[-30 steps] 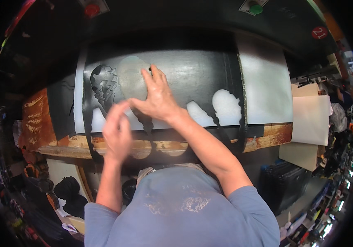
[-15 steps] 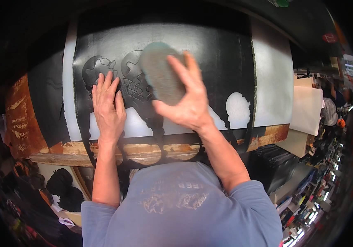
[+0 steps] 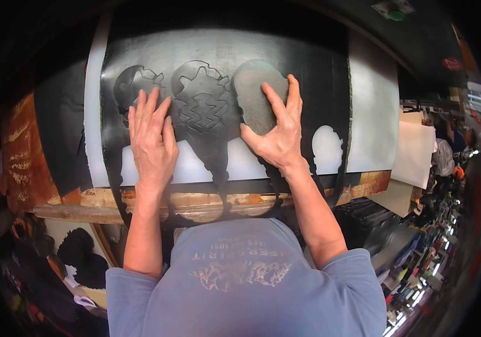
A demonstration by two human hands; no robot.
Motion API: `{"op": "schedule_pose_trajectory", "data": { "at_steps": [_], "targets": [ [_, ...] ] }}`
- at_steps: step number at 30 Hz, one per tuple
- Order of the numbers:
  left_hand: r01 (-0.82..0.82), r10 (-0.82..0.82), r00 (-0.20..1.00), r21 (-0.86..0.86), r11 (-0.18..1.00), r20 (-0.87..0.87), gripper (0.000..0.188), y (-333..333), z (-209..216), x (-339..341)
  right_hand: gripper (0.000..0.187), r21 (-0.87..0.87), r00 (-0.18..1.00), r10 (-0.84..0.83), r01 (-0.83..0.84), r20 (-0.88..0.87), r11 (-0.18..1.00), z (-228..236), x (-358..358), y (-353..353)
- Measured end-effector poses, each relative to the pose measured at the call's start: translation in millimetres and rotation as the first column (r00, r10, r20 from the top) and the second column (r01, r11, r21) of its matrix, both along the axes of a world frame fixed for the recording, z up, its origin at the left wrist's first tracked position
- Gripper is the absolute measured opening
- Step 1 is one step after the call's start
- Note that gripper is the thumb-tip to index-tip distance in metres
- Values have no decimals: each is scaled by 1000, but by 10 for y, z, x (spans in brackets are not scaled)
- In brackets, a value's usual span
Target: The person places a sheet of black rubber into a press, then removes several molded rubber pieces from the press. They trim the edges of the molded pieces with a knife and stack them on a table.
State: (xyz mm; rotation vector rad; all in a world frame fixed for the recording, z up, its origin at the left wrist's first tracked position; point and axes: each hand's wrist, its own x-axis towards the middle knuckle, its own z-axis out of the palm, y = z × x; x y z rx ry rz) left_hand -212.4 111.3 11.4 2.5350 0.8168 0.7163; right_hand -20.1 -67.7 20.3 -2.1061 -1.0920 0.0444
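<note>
**Two hands on the black sheet**

The left hand (image 3: 151, 140) lies flat, fingers spread and holding nothing, pressing the black sheet (image 3: 313, 73) beside an outlined piece (image 3: 204, 106). The right hand (image 3: 278, 132) has its fingers curled around the lower edge of a grey oval cutter (image 3: 256, 95) standing on the sheet, just right of that piece.

A likely slip: the cutter could shift under the fingers and overlap the neighbouring outline, or the sheet, already holed along its near edge, could creep if the flat hand eases.

The sheet covers a white board (image 3: 372, 112) on a worn wooden desk (image 3: 100, 199). Dark scraps (image 3: 80, 258) lie low left; a crowded aisle runs along the right.
</note>
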Motion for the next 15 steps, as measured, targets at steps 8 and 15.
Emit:
{"op": "schedule_pose_trajectory", "data": {
  "at_steps": [8, 15],
  "targets": [
    [212, -101, 951, -381, 900, 291, 18, -609, 460, -414, 83, 186, 1000, -25, 25, 1, 982, 59, -98, -295],
    [391, -350, 902, -133, 911, 253, 15, -1406, 40, -508, 13, 576, 941, -290, 338, -176, 744, 363, 489, -753]
  ]
}}
